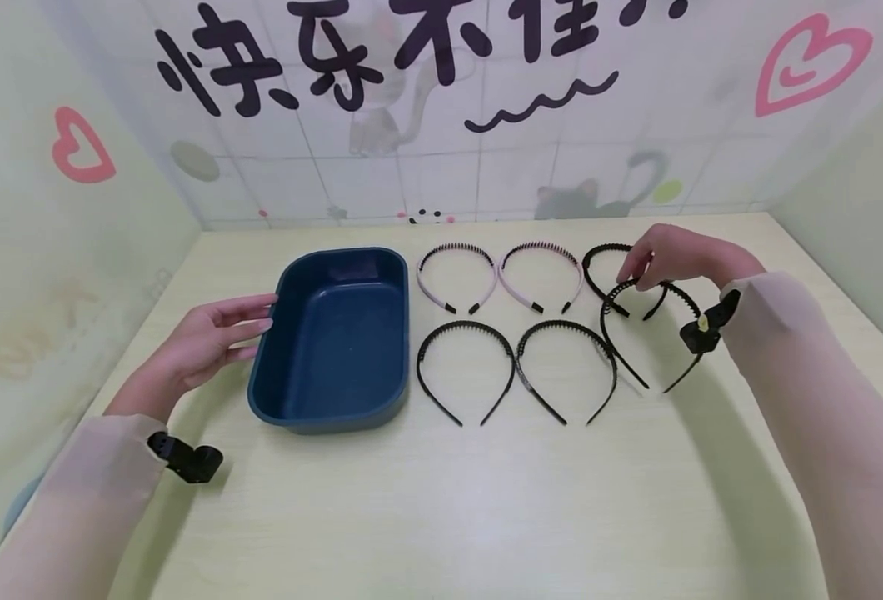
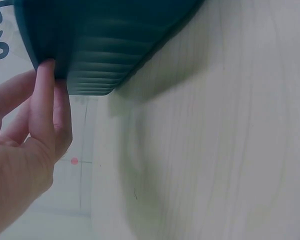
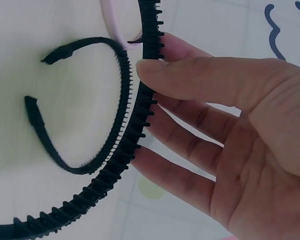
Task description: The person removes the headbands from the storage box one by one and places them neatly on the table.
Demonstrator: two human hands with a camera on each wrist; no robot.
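My right hand (image 1: pixel 670 254) pinches a black toothed headband (image 3: pixel 101 185) at its arch, thumb on one side and fingers on the other. The held headband hangs tips downward over the right part of the table, overlapping another black headband (image 3: pixel 122 100) behind it. At the left, the extended fingers of my left hand (image 1: pixel 205 342) touch the outer left side of a dark blue rectangular basin (image 1: pixel 329 358), near its rim. Nothing lies inside the basin.
Two pink headbands (image 1: pixel 421 275) (image 1: pixel 503 279) with dark teeth lie in the back row. Two black headbands (image 1: pixel 421 367) (image 1: pixel 614 375) lie in front of them. The pale table (image 1: pixel 471 508) meets a printed wall (image 1: pixel 441 183) at the back.
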